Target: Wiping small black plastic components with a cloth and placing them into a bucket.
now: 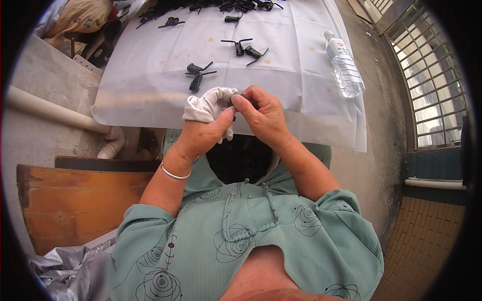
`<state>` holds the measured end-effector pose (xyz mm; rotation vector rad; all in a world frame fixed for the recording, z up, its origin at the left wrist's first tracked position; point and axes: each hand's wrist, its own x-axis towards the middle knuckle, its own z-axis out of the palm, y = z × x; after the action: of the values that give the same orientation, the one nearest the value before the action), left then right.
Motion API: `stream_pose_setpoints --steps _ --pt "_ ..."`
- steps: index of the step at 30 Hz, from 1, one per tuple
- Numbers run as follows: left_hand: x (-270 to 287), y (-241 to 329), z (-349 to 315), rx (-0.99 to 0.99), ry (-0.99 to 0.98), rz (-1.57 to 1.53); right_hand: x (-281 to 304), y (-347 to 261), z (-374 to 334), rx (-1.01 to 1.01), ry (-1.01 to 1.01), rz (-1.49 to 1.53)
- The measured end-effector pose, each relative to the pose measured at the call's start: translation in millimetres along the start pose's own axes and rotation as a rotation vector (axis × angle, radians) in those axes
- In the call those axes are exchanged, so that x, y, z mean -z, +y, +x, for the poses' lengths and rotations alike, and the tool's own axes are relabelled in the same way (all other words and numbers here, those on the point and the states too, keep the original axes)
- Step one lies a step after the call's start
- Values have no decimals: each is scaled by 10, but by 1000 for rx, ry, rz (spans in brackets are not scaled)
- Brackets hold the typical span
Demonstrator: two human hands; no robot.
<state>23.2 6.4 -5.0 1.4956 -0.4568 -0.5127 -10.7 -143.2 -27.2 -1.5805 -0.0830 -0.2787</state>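
My left hand (202, 135) is closed, with a white cloth (202, 107) bunched over its fingers, perhaps a glove. Against it, my right hand (265, 116) pinches with thumb and forefinger. A small dark piece shows between the two hands, mostly hidden by the fingers. Just beyond them on the sheeted table lie small black plastic parts with thin arms: a near pair (195, 81) and another pair (239, 48) farther off. Below my hands, between my knees, is a round container with dark contents (240, 158).
Translucent plastic sheeting (291, 75) covers the table, with a heap of black parts (236, 5) at its far edge. A clear water bottle (344, 65) lies at the right. On the left are a pipe (55, 109) and a wooden board (85, 200); a barred window (427, 75) is right.
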Motion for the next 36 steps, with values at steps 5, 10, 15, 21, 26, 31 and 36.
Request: stream_pose_setpoints --steps 5,10,15,21,26,31,36 --pt "-61 -19 -12 -146 131 186 103 -35 -19 72 -135 -239" --pt "-93 -144 40 -499 233 553 42 179 -27 -40 -191 -190" --pt "-66 -187 33 -532 247 770 -82 159 -57 -265 -117 166" --pt "-35 -305 40 -433 243 559 -103 250 -32 -206 -109 135" --pt "112 -241 55 -210 156 31 113 111 3 -6 -165 -360" --pt "99 -154 42 -75 171 -17 166 126 7 168 -140 -408" --pt "38 -120 -3 -92 31 67 116 27 85 51 -164 -250"
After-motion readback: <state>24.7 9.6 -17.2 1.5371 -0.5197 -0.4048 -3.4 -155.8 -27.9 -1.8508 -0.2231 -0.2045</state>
